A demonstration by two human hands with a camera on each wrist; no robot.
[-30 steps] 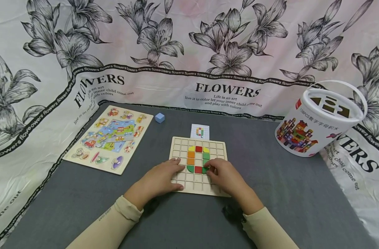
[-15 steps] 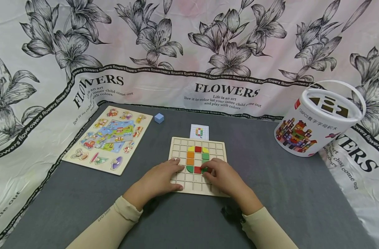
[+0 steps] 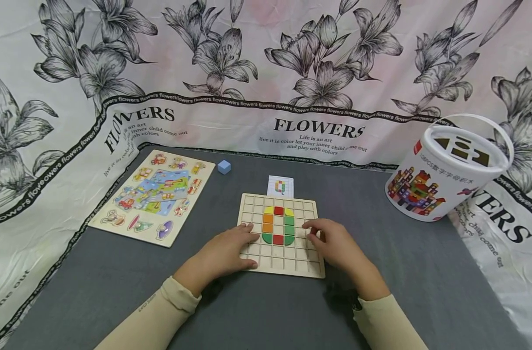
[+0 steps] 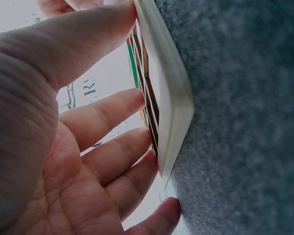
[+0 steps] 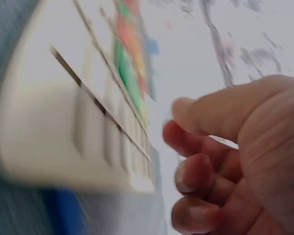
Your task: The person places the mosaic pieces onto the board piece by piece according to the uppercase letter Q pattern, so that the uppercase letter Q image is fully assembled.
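Note:
A pale wooden grid board lies on the table, with a ring of coloured tiles set in its squares: yellow, red, orange and green. The lower right corner holds a rounded green tile. My left hand rests on the board's left edge, its thumb and fingertips touching the wood in the left wrist view. Above the board's right edge hovers my right hand; its fingers are loosely bent and hold nothing in the right wrist view. Behind the board stands a card printed with a similar coloured ring with a tail.
On the left lies a knob puzzle board with picture cards on it. A small blue cube sits beyond its corner. At the back right is a white bucket with a shape-cut lid and handle. A flower-printed cloth hangs behind.
My right hand has let go of the green corner tile and moved right, uncovering the tile and the board's right columns. The left hand has stayed in place.

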